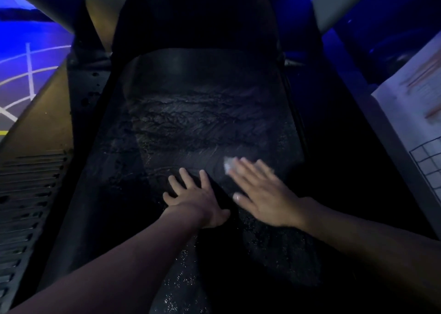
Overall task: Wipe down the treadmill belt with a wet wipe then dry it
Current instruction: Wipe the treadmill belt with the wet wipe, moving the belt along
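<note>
Now wet-wiping step: right hand [260, 192], fingers flat, presses small white wipe [228, 165] on dark textured treadmill belt [191, 122], frame centre; left hand [193, 194] flat, braces. Next: drying.

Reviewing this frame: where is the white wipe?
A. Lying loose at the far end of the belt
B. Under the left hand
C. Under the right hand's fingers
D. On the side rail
C: the white wipe shows from under the straight fingers of the right hand, which presses it on the treadmill belt. The left hand lies flat on the bare belt beside it.
</note>
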Demonstrator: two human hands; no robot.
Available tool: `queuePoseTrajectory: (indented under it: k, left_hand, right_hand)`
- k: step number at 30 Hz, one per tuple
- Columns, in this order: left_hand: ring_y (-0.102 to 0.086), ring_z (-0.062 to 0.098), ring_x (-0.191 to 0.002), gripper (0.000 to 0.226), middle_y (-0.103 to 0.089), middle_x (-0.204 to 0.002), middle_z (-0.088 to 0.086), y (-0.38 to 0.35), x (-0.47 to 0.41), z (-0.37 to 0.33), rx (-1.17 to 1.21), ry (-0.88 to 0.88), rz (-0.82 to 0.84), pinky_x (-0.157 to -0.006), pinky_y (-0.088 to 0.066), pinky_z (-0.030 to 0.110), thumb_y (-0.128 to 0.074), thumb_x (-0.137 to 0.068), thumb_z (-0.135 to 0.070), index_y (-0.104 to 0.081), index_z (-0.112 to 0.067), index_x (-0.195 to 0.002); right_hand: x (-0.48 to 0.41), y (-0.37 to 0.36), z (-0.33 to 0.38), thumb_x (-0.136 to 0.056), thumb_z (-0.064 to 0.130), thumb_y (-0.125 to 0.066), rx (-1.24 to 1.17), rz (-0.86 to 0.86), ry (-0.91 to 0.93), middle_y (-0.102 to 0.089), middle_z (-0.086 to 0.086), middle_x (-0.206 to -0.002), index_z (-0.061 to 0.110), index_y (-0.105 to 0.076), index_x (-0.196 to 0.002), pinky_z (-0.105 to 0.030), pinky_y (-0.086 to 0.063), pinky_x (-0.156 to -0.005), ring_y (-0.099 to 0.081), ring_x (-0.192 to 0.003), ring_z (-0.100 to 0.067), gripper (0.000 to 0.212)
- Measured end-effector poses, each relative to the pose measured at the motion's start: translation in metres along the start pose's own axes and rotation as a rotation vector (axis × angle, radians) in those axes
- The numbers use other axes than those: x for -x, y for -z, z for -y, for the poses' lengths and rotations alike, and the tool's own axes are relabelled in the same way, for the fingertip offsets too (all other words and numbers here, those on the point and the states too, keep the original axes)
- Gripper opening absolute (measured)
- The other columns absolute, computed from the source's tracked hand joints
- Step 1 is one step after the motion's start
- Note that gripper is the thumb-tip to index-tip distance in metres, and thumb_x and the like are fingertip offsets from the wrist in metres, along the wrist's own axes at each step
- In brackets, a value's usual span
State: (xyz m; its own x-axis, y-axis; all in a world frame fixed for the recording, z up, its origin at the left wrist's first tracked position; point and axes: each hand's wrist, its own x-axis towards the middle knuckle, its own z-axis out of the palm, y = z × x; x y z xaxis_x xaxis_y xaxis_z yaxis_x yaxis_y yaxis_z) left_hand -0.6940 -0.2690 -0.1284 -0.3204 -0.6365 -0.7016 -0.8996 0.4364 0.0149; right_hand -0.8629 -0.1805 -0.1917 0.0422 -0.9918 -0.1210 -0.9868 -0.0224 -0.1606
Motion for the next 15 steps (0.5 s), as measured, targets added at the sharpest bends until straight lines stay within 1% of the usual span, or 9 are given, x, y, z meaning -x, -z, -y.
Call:
queuePoseTrajectory:
  k: [1, 2, 3, 4, 5, 9, 12, 13, 15]
  left_hand:
    - [0.022, 0.050, -0.141, 0.123, 0.033, -0.152, 0.025, -0.003, -0.001, -0.003, 0.007, 0.010, -0.001, -0.115, -0.008, 0.064, -0.059, -0.075, -0.073, 0.024, -0.021, -0.150]
    - [0.022, 0.051, -0.141, 0.127, 0.033, -0.152, 0.026, -0.005, -0.002, -0.004, 0.005, 0.014, -0.013, -0.114, -0.007, 0.064, -0.060, -0.073, -0.076, 0.025, -0.020, -0.149]
    - [0.022, 0.052, -0.140, 0.129, 0.034, -0.151, 0.027, -0.006, -0.003, -0.003, 0.004, 0.013, -0.027, -0.113, -0.007, 0.066, -0.061, -0.072, -0.075, 0.025, -0.019, -0.149]
    - [0.022, 0.053, -0.140, 0.129, 0.034, -0.150, 0.028, -0.008, -0.003, -0.004, 0.007, 0.012, -0.032, -0.113, -0.007, 0.066, -0.062, -0.073, -0.074, 0.026, -0.018, -0.149]
    - [0.022, 0.054, -0.139, 0.128, 0.035, -0.149, 0.029, -0.010, -0.002, -0.004, 0.014, 0.013, -0.033, -0.112, -0.007, 0.067, -0.062, -0.075, -0.072, 0.027, -0.017, -0.149]
    - [0.023, 0.056, -0.138, 0.124, 0.035, -0.148, 0.032, -0.010, -0.002, -0.011, 0.017, 0.028, -0.031, -0.110, -0.008, 0.070, -0.062, -0.080, -0.065, 0.028, -0.013, -0.148]
    - [0.023, 0.057, -0.137, 0.123, 0.035, -0.147, 0.032, -0.011, -0.003, -0.013, 0.023, 0.037, -0.031, -0.110, -0.008, 0.071, -0.062, -0.081, -0.064, 0.028, -0.012, -0.148]
    - [0.023, 0.057, -0.137, 0.122, 0.035, -0.147, 0.032, -0.012, -0.002, -0.013, 0.024, 0.043, -0.029, -0.110, -0.009, 0.071, -0.062, -0.082, -0.064, 0.028, -0.012, -0.148]
    - [0.023, 0.056, -0.138, 0.122, 0.035, -0.147, 0.032, -0.011, -0.002, -0.014, 0.011, 0.048, -0.034, -0.110, -0.009, 0.071, -0.062, -0.082, -0.063, 0.028, -0.012, -0.148]
  right_hand:
    - [0.006, 0.000, -0.005, -0.104, 0.056, -0.011, 0.004, 0.019, 0.082, -0.002, 0.000, -0.167, 0.021, -0.012, -0.160, -0.042, -0.002, -0.124, 0.000, -0.154, -0.017, 0.066]
    - [0.004, 0.001, -0.015, -0.104, 0.056, -0.011, 0.004, -0.004, 0.077, -0.005, 0.000, -0.166, 0.021, -0.014, -0.159, -0.043, -0.005, -0.125, -0.003, -0.154, -0.017, 0.066]
    - [0.001, 0.007, -0.024, -0.102, 0.058, -0.007, -0.034, -0.042, -0.034, -0.008, -0.001, -0.166, 0.020, -0.016, -0.159, -0.046, -0.009, -0.124, -0.007, -0.154, -0.020, 0.069]
    - [-0.001, 0.009, -0.031, -0.099, 0.061, -0.001, -0.081, -0.080, -0.189, -0.007, -0.003, -0.165, 0.019, -0.015, -0.158, -0.048, -0.009, -0.124, -0.008, -0.154, -0.023, 0.074]
    - [-0.001, 0.008, -0.032, -0.097, 0.062, 0.001, -0.067, -0.066, -0.259, -0.005, -0.005, -0.165, 0.017, -0.014, -0.158, -0.049, -0.006, -0.124, -0.006, -0.154, -0.025, 0.077]
    - [0.019, -0.005, -0.020, -0.100, 0.055, -0.014, 0.005, -0.016, -0.064, -0.007, -0.005, -0.166, 0.018, -0.018, -0.159, -0.044, -0.003, -0.124, -0.005, -0.154, -0.023, 0.069]
    - [0.010, 0.003, -0.039, -0.094, 0.058, -0.003, -0.092, -0.091, -0.363, -0.004, -0.010, -0.166, 0.019, -0.011, -0.159, -0.043, 0.004, -0.120, -0.002, -0.154, -0.026, 0.076]
    - [0.010, 0.004, -0.034, -0.092, 0.059, 0.000, -0.104, -0.083, -0.413, -0.001, -0.012, -0.166, 0.016, -0.009, -0.159, -0.043, 0.007, -0.120, 0.001, -0.154, -0.027, 0.080]
    - [0.019, -0.003, -0.019, -0.095, 0.058, -0.004, -0.070, -0.069, -0.328, -0.002, -0.012, -0.165, 0.013, -0.011, -0.159, -0.048, 0.005, -0.121, 0.000, -0.153, -0.029, 0.079]
